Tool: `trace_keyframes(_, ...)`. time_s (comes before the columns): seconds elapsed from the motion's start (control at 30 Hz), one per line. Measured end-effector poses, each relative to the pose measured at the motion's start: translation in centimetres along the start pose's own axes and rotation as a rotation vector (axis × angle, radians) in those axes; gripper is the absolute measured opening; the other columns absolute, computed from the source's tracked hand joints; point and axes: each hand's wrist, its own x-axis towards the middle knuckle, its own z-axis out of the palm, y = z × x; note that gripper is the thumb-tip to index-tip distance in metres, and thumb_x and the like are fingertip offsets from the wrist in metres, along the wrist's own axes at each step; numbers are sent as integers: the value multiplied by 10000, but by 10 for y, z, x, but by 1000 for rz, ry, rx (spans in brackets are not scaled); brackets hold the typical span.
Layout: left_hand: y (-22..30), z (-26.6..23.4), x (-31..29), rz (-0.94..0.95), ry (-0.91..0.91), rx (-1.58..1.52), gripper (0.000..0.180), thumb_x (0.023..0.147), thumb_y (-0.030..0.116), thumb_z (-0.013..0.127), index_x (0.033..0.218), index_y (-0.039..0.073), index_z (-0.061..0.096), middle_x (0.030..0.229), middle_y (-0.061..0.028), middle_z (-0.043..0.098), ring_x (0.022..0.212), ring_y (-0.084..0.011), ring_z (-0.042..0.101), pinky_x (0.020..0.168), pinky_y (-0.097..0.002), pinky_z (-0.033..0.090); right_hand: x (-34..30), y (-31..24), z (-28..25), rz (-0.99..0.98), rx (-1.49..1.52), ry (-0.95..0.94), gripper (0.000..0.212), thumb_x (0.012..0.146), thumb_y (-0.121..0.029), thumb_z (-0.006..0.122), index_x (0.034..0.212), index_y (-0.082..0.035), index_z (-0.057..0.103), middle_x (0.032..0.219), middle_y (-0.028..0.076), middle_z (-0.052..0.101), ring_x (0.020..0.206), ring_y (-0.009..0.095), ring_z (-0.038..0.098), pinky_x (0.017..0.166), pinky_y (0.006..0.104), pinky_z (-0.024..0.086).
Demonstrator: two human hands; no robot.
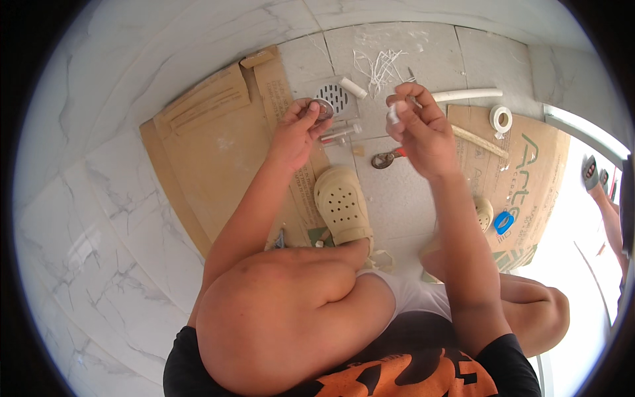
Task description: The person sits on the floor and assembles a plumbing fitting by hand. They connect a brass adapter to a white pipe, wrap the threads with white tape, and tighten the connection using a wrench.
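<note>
My left hand (299, 132) is closed around a round, dark metal disc-like fitting (322, 108), held up near the floor drain. My right hand (423, 129) pinches a small white piece (394, 114), blurred and too small to name exactly. The two hands are apart, both raised above the tiled floor. Behind the left hand lies a round slotted drain cover (336, 96), partly hidden. Below the right hand rests a wrench-like tool (382, 161) with a red handle. Several small clear and white parts (344, 131) lie between the hands.
Cardboard sheets (205, 152) cover the floor on both sides. A bunch of white strings (380, 69), a short white tube (352, 87), a white pipe (469, 94), a beige tube (481, 141), a white tape roll (501, 119) and a blue ring (504, 222) lie around. Another person's legs (607, 205) show at right.
</note>
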Motion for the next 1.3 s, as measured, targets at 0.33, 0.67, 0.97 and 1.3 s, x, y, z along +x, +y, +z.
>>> trace_keyframes(0.33,38,64,-45,733,-62,960,275,841,-82,785,1058,87,780,1264,-107,680,1056,-241,717,919,-345,639,12,0,10,-89,-783,162,214,987,-145,786,1136,-19,700,911,15,707,794,92,650,759,276,561)
trace_keyframes(0.67,46,67,-47,1033,-340,1209,309,822,-136,741,1052,65,783,1263,-112,678,1087,-255,708,880,-351,629,3,-9,40,-152,-882,100,272,958,-75,780,1193,-2,665,1002,110,783,900,188,762,816,325,611)
trace_keyframes(0.97,43,66,-48,844,-424,1109,294,834,-152,685,1028,51,773,1244,-99,689,1075,-251,709,857,-333,596,9,-19,29,-200,-1156,-137,305,924,-30,735,1191,-42,589,879,129,753,797,278,753,727,389,584)
trace_keyframes(1.3,48,63,-48,945,-261,1013,339,822,-188,720,1043,60,786,1250,-96,699,1048,-230,724,834,-335,621,32,-52,-8,-37,-896,-3,185,1030,-120,694,1168,-24,617,911,43,733,827,110,684,775,296,573)
